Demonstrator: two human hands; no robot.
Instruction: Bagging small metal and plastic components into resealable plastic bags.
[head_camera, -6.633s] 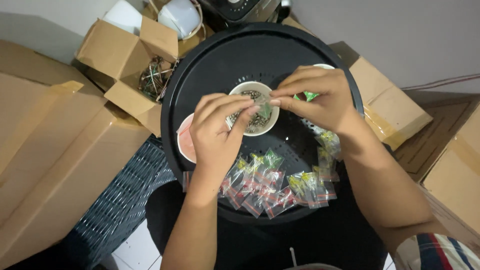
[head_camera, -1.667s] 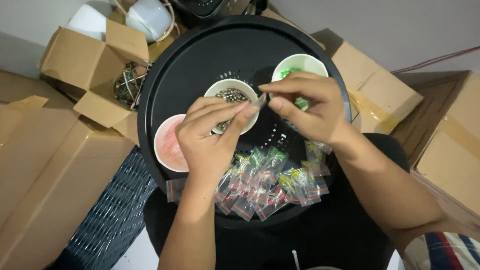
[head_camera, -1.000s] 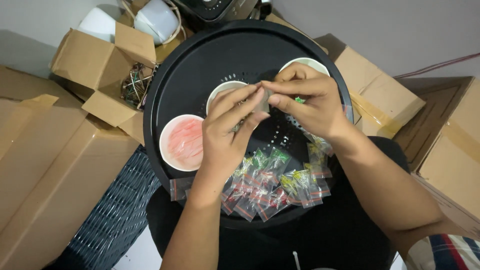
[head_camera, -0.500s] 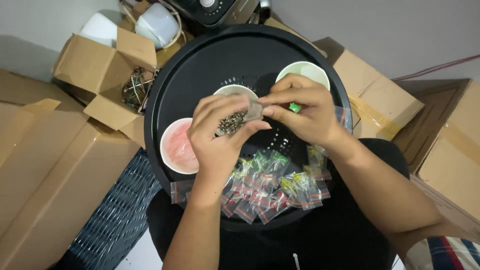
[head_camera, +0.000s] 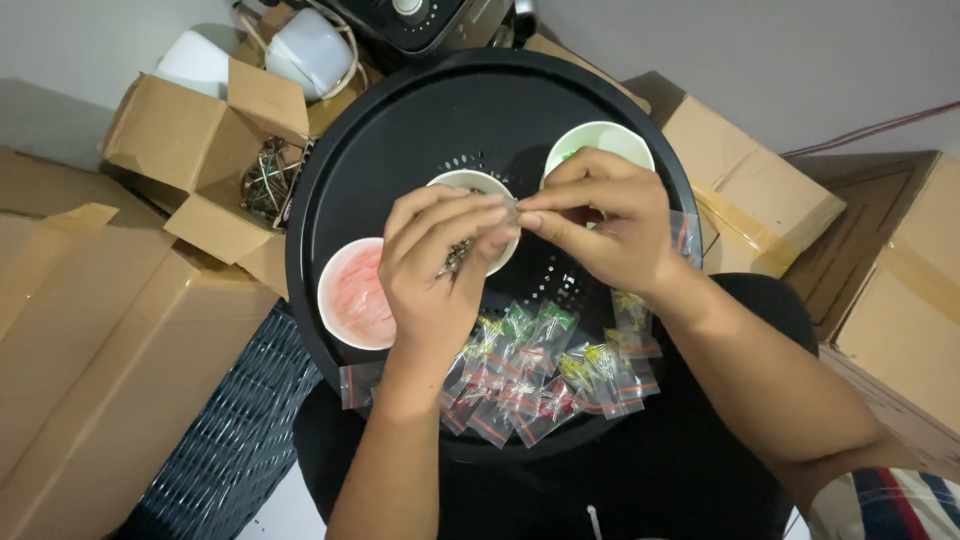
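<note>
Black tray (head_camera: 400, 120): clear packet (head_camera: 508, 210) pinched, component legs dangling.

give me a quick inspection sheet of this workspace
surface: round black tray, perforated in the middle
job's things: small clear bag pinched between both hands over the middle bowl; thin metal-legged parts hang below the left fingers
other bowls: pink bowl at left, green bowl at right
clutter: pile of small bags on the tray's near edge
grippers: left hand and right hand meet fingertip to fingertip on the bag
cables: thin red cable at right
surroundings: cardboard boxes on both sides, woven basket at lower left
</note>
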